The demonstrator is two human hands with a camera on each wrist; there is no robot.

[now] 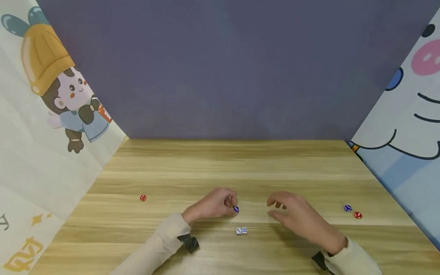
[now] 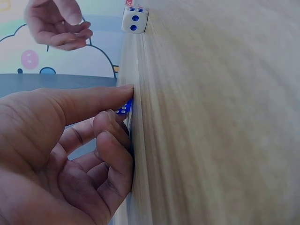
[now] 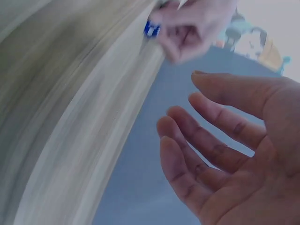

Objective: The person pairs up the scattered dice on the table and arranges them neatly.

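Note:
Between thumb and fingers my left hand pinches a blue die with white dots, low at the tabletop. In the left wrist view the same blue die is partly covered by the fingers. My right hand is raised over the table to the right, fingers relaxed and apart from the thumb, holding nothing; the right wrist view shows its palm bare. Just nearer than the left hand, two white dice with blue dots sit side by side.
A red die lies on the wooden table at left. Another blue die and a red die lie close together at right. A dark panel stands behind the table, with cartoon-printed sheets on the sides.

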